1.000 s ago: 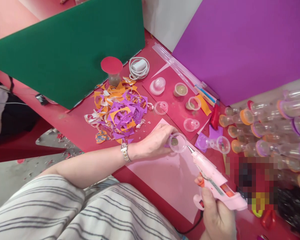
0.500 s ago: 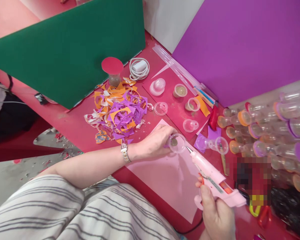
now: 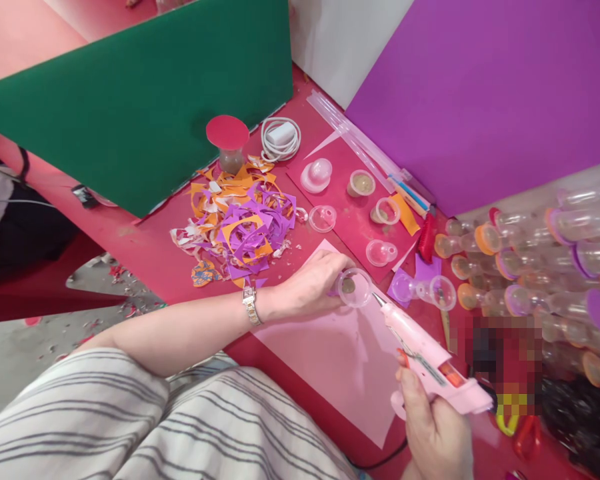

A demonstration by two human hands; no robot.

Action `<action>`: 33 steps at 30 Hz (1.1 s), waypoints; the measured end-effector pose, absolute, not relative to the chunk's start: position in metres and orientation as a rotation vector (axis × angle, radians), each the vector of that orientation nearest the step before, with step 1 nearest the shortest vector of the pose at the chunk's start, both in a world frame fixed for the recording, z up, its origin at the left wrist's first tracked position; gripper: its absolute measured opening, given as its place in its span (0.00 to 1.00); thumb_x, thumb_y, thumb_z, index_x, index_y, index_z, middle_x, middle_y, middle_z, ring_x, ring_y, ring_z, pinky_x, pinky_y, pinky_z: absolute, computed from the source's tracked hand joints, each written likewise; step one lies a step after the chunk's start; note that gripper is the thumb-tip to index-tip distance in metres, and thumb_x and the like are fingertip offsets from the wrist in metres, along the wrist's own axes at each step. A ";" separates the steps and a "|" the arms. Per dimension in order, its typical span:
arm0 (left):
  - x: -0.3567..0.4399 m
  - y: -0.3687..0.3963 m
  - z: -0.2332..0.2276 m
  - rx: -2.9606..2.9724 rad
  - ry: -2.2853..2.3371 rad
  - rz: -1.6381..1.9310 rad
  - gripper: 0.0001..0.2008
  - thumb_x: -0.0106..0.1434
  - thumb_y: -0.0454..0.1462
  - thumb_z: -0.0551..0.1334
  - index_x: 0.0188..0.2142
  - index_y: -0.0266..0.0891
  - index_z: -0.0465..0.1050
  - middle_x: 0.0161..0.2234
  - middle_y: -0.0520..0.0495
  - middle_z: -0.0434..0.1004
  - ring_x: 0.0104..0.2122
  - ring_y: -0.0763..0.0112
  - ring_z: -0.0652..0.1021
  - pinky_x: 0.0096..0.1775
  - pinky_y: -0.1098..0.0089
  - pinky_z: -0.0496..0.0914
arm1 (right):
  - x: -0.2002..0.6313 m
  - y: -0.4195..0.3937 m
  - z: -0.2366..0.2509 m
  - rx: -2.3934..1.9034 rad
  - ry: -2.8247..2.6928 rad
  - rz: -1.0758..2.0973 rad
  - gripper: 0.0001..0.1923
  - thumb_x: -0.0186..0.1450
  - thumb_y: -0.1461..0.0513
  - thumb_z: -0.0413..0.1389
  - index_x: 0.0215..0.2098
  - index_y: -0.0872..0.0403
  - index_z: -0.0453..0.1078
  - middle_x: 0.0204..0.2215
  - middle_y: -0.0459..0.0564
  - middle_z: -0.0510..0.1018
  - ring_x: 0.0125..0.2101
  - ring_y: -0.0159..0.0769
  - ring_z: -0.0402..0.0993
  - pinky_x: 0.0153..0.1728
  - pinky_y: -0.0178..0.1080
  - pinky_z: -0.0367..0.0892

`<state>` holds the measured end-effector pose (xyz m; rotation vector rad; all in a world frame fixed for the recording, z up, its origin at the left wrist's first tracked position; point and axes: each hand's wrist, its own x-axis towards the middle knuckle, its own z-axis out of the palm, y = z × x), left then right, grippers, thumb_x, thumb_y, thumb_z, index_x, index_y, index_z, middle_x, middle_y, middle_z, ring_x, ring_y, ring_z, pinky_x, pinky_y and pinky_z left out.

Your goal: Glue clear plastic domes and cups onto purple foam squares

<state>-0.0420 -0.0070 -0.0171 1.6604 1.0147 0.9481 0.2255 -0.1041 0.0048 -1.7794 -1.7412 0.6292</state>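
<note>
My left hand [image 3: 320,285] has its fingers curled about the closed end of a clear plastic cup [image 3: 362,292], tipped with its mouth toward four o'clock, above a pink paper sheet [image 3: 330,357]. The cup looks light, thin-walled and slick, likely to dent if squeezed; the closed end seems the safest hold. A grey-brown patch shows within; I can't tell if it's loose. My right hand [image 3: 436,427] is wrapped around the handle of a pink glue gun [image 3: 425,347], stiff and probably hot-nosed, at four o'clock. From the cup, a sandy-filled tub [image 3: 351,190] stands at twelve, another tub [image 3: 390,211] at one.
</note>
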 end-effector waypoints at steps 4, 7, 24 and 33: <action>-0.043 -0.007 -0.012 1.645 1.026 0.930 0.13 0.57 0.34 0.65 0.41 0.39 0.66 0.42 0.45 0.75 0.44 0.64 0.72 0.49 0.61 0.67 | 0.227 -0.102 0.006 -1.797 -1.735 0.588 0.25 0.58 0.43 0.63 0.32 0.57 0.80 0.25 0.56 0.83 0.20 0.38 0.78 0.17 0.33 0.71; -0.043 -0.007 -0.010 1.650 1.026 0.917 0.13 0.57 0.33 0.65 0.41 0.39 0.66 0.41 0.46 0.75 0.42 0.65 0.72 0.48 0.62 0.67 | 0.226 -0.104 0.005 -1.780 -1.802 0.589 0.24 0.61 0.44 0.60 0.33 0.57 0.80 0.28 0.58 0.84 0.25 0.40 0.81 0.22 0.35 0.75; -0.043 -0.008 -0.010 1.658 1.011 0.914 0.10 0.59 0.33 0.63 0.39 0.40 0.63 0.40 0.46 0.74 0.40 0.66 0.72 0.47 0.64 0.68 | 0.219 -0.098 0.004 -1.701 -1.905 0.469 0.21 0.66 0.47 0.57 0.31 0.55 0.81 0.25 0.55 0.84 0.23 0.40 0.80 0.21 0.35 0.74; -0.042 -0.008 -0.010 1.645 1.012 0.927 0.10 0.58 0.33 0.62 0.39 0.40 0.64 0.40 0.47 0.74 0.39 0.67 0.72 0.48 0.63 0.68 | 0.221 -0.096 0.006 -1.746 -1.871 0.487 0.24 0.64 0.44 0.57 0.29 0.54 0.81 0.22 0.54 0.82 0.21 0.39 0.78 0.20 0.36 0.72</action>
